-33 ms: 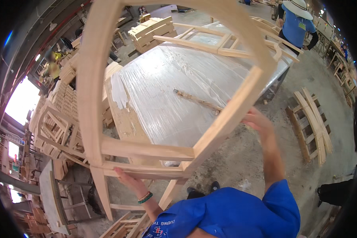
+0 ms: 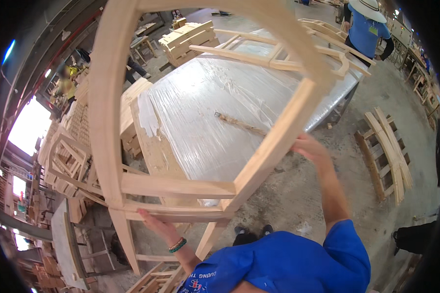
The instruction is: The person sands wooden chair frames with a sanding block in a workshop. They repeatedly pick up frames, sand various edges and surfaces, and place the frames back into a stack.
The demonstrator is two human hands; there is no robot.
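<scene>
A pale bare-wood chair frame point(image 2: 106, 122) is held up close in front of me, its curved top running out past the upper edge. My left hand point(image 2: 157, 227), with a green bead bracelet at the wrist, is closed on the lower cross rail; part of its fingers is hidden behind the wood. My right hand point(image 2: 310, 147) grips the slanting right-hand rail from its outer side. Through the frame's opening shows a table point(image 2: 195, 112) wrapped in clear plastic film, with a thin brown stick-like tool point(image 2: 240, 123) lying on it.
More wooden frames point(image 2: 274, 63) lie at the table's far end, where a person in blue with a hat point(image 2: 365, 34) stands. Stacked boards point(image 2: 188, 41) sit behind. A pallet with slats point(image 2: 387, 151) is on the right floor; frames point(image 2: 71, 156) crowd the left.
The chair frame has shifted slightly left, and my right hand has moved a little left with it. My left hand keeps its hold on the lower rail.
</scene>
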